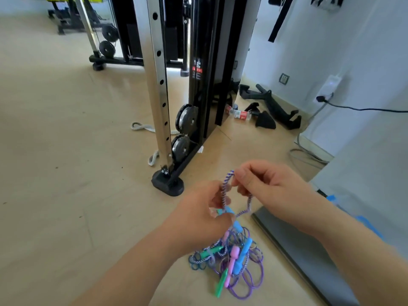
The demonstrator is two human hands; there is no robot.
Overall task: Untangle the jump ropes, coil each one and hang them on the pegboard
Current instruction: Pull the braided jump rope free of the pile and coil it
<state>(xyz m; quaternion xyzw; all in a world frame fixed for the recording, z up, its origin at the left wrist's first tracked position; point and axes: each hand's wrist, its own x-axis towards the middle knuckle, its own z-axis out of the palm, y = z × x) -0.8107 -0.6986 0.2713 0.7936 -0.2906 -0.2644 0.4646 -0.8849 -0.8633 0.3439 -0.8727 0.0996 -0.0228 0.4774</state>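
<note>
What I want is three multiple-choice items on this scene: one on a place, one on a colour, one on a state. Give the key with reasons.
1. The tangled pile of jump ropes lies
A. on the floor
B. on a pegboard
C. on a bench

2. The rope stretch held up is
A. solid red
B. purple and white
C. yellow

3. The left hand and right hand
A. are both empty
B. only the left grips
C. both pinch the rope stretch

Key: 1 A, the pile rests on the tan floor below the hands; 2 B, its braid shows purple and white; 3 C, fingers of each hand close on the loop.
</note>
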